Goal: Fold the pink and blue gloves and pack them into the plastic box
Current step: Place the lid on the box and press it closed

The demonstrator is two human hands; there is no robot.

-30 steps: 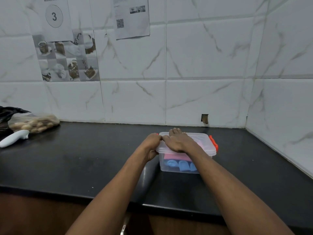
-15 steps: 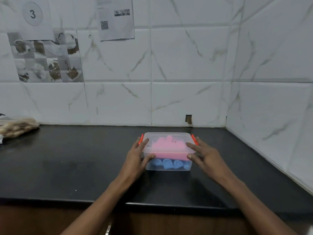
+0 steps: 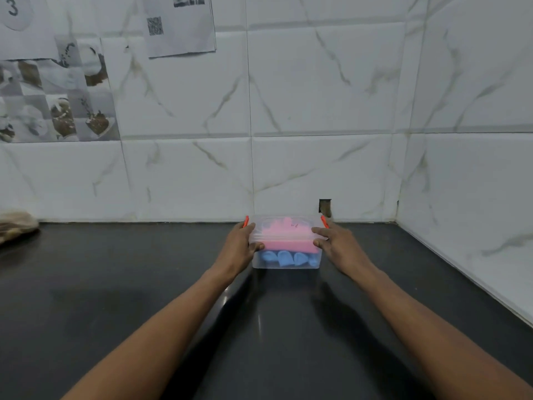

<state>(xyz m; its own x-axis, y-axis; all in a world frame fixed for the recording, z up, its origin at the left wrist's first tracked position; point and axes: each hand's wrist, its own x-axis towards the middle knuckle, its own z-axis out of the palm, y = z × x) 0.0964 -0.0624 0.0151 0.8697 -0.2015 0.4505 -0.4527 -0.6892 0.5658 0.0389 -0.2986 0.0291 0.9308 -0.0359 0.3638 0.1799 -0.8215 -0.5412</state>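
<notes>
A clear plastic box (image 3: pixel 285 265) with a lid and orange clips stands on the black counter (image 3: pixel 144 284) close to the back wall. Inside it the pink glove (image 3: pixel 284 236) lies on top of the blue glove (image 3: pixel 284 258), whose fingertips show through the front wall. My left hand (image 3: pixel 239 246) grips the box's left side, thumb on the front. Against the right side presses my right hand (image 3: pixel 336 245), its fingers wrapped over the lid's edge.
A bag of brownish items (image 3: pixel 16 226) lies at the far left of the counter. White tiled walls close the back and the right side, meeting in a corner (image 3: pixel 399 215) just right of the box. Papers (image 3: pixel 180 24) hang on the back wall.
Both hands left the top of the lid and went to the box's two sides. The box now sits farther back, nearer the wall, and the view has shifted right.
</notes>
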